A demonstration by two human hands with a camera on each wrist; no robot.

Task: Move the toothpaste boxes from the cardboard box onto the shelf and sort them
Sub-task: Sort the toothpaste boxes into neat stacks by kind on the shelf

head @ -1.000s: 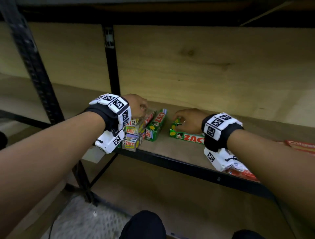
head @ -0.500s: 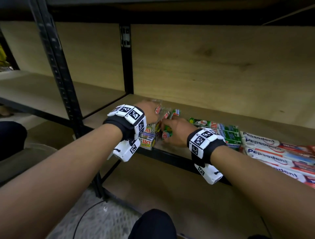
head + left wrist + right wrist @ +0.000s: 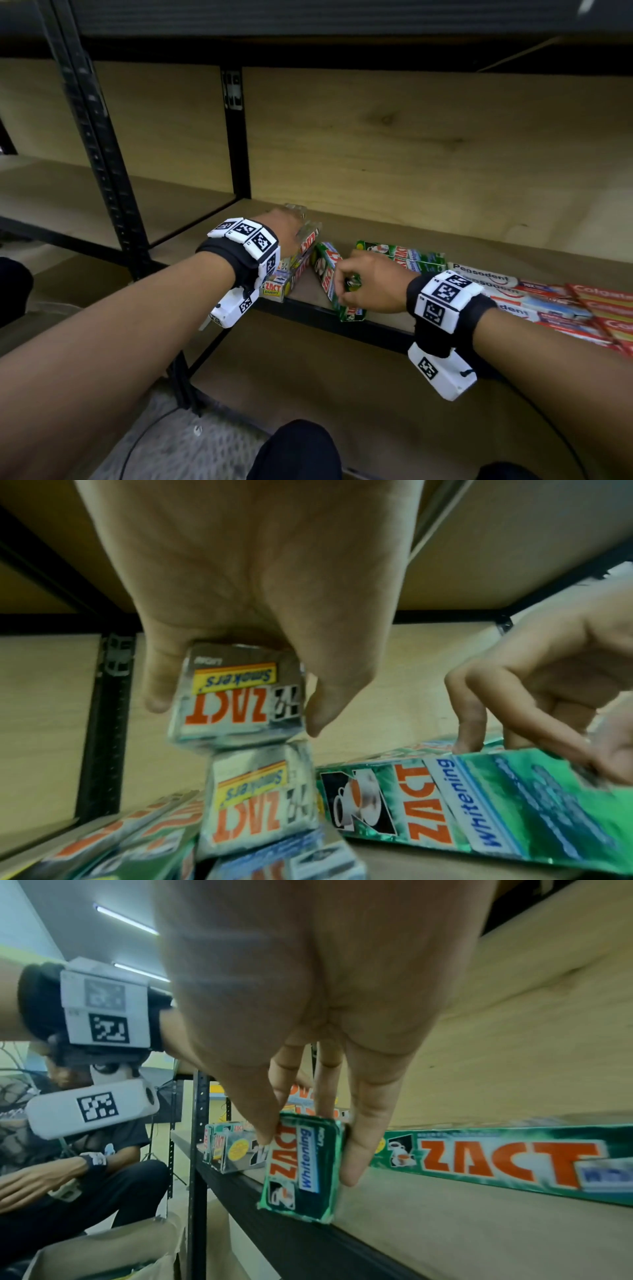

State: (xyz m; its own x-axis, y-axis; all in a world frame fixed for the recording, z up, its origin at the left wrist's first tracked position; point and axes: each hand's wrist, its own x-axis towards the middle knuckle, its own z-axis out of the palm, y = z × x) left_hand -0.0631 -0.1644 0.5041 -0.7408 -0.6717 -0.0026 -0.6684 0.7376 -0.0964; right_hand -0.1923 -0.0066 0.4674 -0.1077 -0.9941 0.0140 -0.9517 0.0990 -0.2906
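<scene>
Shelf of pale board on black steel fills most of the head view, toothpaste boxes strung along its front edge from centre to right. Red-and-white Pepsodent and Colgate boxes lie flat at right of frame, too overlapped to count. Two green Zact Whitening boxes: one flat, long axis parallel to the shelf edge; the other pinched at its near end by right hand, thumb on one face and fingers on the opposite, long axis running back into the shelf, near end jutting past the front lip. Left of centre, a stack of silver Zact Smokers boxes; two end faces plain in the left wrist view, more blurred beneath. Left hand clamped on the top one, thumb and fingers down either side. Right hand is the nearer to the green box; likely next call is swinging it to lie beside its green mate. Cardboard box at lower left of the right wrist view, open.
</scene>
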